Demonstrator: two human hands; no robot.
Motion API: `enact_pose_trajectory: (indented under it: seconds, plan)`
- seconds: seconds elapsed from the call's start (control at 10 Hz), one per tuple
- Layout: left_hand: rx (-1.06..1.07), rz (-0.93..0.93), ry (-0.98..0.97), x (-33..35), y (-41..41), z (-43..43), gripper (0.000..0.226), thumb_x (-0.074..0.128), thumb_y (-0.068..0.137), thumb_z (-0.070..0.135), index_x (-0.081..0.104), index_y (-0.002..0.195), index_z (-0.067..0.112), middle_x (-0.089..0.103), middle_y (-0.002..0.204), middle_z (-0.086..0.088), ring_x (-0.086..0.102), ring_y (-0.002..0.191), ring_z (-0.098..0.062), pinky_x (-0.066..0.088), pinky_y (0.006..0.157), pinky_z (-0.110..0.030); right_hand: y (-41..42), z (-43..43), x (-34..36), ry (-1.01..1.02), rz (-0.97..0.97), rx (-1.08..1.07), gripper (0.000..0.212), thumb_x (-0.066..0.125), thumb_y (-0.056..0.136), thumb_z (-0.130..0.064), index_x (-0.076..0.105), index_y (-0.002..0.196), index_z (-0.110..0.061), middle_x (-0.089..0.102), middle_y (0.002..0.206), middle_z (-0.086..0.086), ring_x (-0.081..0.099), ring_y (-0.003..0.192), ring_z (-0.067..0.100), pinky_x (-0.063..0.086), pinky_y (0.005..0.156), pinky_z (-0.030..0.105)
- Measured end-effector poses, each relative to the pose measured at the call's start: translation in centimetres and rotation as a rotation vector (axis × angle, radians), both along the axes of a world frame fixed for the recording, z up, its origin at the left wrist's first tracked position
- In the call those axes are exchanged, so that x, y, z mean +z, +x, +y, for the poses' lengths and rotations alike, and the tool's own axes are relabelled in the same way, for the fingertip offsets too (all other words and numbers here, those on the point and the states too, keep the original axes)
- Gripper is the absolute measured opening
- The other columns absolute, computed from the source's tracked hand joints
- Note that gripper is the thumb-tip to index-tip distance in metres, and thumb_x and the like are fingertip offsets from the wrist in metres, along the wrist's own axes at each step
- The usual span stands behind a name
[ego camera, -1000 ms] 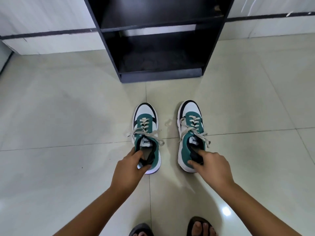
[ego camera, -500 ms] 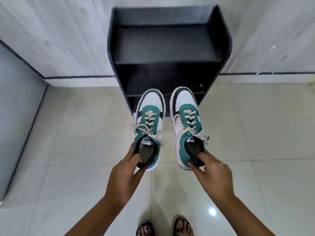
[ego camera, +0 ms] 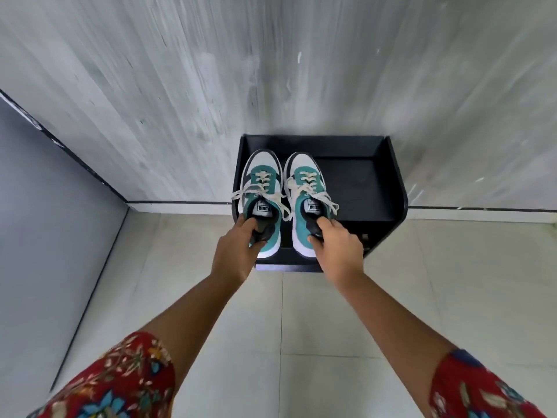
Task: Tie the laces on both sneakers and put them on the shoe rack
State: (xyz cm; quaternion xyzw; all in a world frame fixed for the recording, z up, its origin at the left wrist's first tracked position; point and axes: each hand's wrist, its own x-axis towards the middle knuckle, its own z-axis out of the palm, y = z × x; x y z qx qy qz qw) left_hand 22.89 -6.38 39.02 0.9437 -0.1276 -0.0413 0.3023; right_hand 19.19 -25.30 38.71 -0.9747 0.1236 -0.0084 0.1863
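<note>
One head-worn wide-angle view, you look forward and steeply down from standing height; your forearms enter from the bottom corners, shoe rack (ego camera: 388, 188) mid-frame, wall (ego camera: 211, 70) filling the top.

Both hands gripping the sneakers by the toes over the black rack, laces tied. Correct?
Not quite. The head view shows the left hand and right hand gripping the left sneaker and right sneaker at the heel openings, not the toes. They are over the black rack, laces tied.
</note>
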Motion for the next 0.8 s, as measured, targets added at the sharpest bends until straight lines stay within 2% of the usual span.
enact_pose_trajectory:
  seconds: [0.2, 0.4, 0.5, 0.6, 0.7, 0.8]
  plan:
    - [0.031, 0.061, 0.044, -0.7, 4.0, -1.3, 0.019, 0.065, 0.082, 0.014, 0.055, 0.098, 0.010, 0.061, 0.110, -0.008, 0.059, 0.089, -0.032, 0.037, 0.070, -0.025, 4.4, 0.6, -0.7, -0.030, 0.065, 0.046, 0.023, 0.054, 0.090, -0.029, 0.053, 0.106, -0.013, 0.063, 0.100, 0.013, 0.063, 0.088, 0.038, 0.038, 0.061, 0.032]
    - [0.052, 0.113, 0.049, -1.6, 4.3, -1.3, 0.019, 0.064, 0.082, 0.014, 0.053, 0.096, 0.008, 0.057, 0.112, -0.013, 0.057, 0.086, -0.034, 0.039, 0.069, -0.028, 4.4, 1.4, -1.1, -0.016, 0.073, 0.018, 0.025, 0.054, 0.090, -0.029, 0.052, 0.111, -0.016, 0.061, 0.102, 0.013, 0.063, 0.087, 0.038, 0.039, 0.061, 0.032]
    - [0.053, 0.144, 0.055, -1.0, 4.5, -1.3, 0.031, 0.066, 0.080, 0.016, 0.053, 0.107, 0.011, 0.057, 0.119, -0.012, 0.059, 0.092, -0.033, 0.043, 0.074, -0.030, 4.3, 1.5, -0.7, 0.001, 0.091, 0.010, 0.032, 0.055, 0.089, -0.032, 0.049, 0.118, -0.020, 0.062, 0.107, 0.011, 0.064, 0.090, 0.037, 0.043, 0.063, 0.033]
    - [0.079, 0.195, 0.065, 1.0, 4.1, -1.3, 0.060, 0.069, 0.078, 0.019, 0.040, 0.130, 0.018, 0.055, 0.128, -0.009, 0.059, 0.102, -0.033, 0.044, 0.078, -0.034, 3.8, 1.6, 0.9, 0.027, 0.094, -0.020, 0.042, 0.052, 0.089, -0.039, 0.043, 0.127, -0.025, 0.066, 0.108, 0.008, 0.064, 0.094, 0.035, 0.046, 0.067, 0.034]
    - [0.145, 0.164, 0.072, 4.2, 3.3, -0.9, 0.053, 0.063, 0.083, 0.026, 0.041, 0.130, 0.021, 0.059, 0.125, -0.005, 0.058, 0.104, -0.029, 0.042, 0.078, -0.033, 3.0, 1.7, 4.6, 0.103, 0.055, -0.087, 0.035, 0.046, 0.091, -0.042, 0.051, 0.120, -0.023, 0.071, 0.102, 0.004, 0.066, 0.092, 0.032, 0.045, 0.065, 0.032]
    - [0.185, 0.119, -0.029, 7.5, 2.1, -0.1, 0.035, 0.058, 0.086, 0.025, 0.051, 0.120, 0.022, 0.062, 0.120, 0.003, 0.058, 0.103, -0.021, 0.040, 0.078, -0.027, 1.8, 2.0, 8.4, 0.227, -0.061, -0.149, 0.026, 0.046, 0.092, -0.039, 0.060, 0.102, -0.020, 0.073, 0.098, 0.002, 0.067, 0.088, 0.028, 0.051, 0.068, 0.033]
